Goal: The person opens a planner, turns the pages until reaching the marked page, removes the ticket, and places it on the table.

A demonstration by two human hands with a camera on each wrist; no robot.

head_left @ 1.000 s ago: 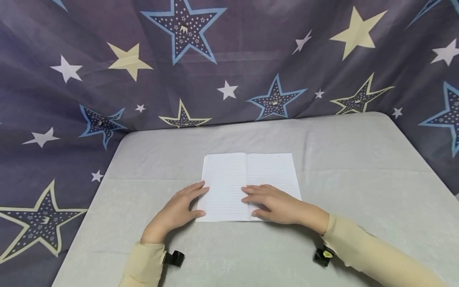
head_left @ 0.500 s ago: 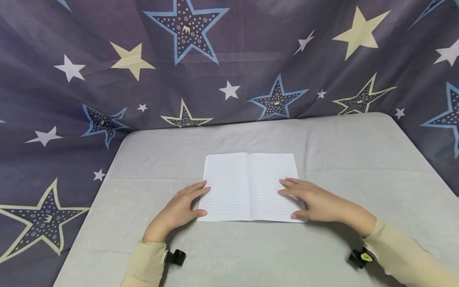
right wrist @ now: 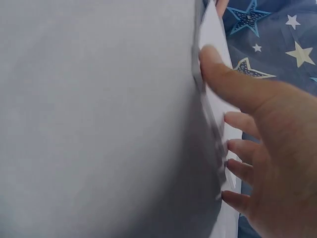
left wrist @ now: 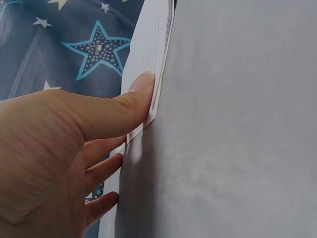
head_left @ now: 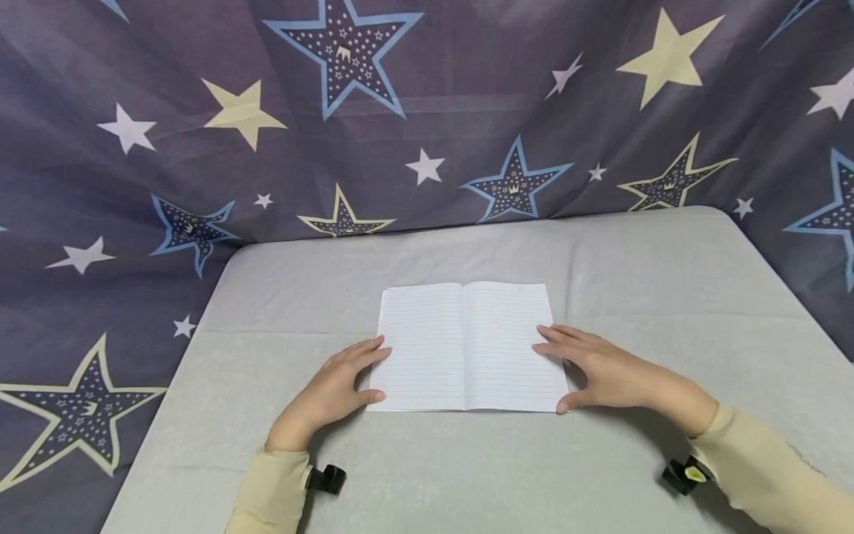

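Observation:
An open notebook (head_left: pixel 427 348) with white ruled pages lies flat on the grey cloth, its fold running between two bare-lined pages. My left hand (head_left: pixel 336 386) rests on its left edge. In the left wrist view the left thumb (left wrist: pixel 133 101) lies over the corner of the stacked pages, the other fingers spread beside it. At the right edge is my right hand (head_left: pixel 610 371), fingers extended over the page's margin and thumb by the near right corner. The right wrist view shows the right thumb (right wrist: pixel 223 74) at the page edge, somewhat blurred.
A grey cloth-covered table (head_left: pixel 427 475) surrounds the notebook. Behind and at both sides hangs a dark curtain (head_left: pixel 454 96) printed with stars. Black camera mounts sit on both wrists, the left mount (head_left: pixel 327 479) and the right mount (head_left: pixel 683 475).
My right hand has slid rightward from the centre fold across the right page to its outer edge, uncovering that page. The left hand has stayed at the left edge.

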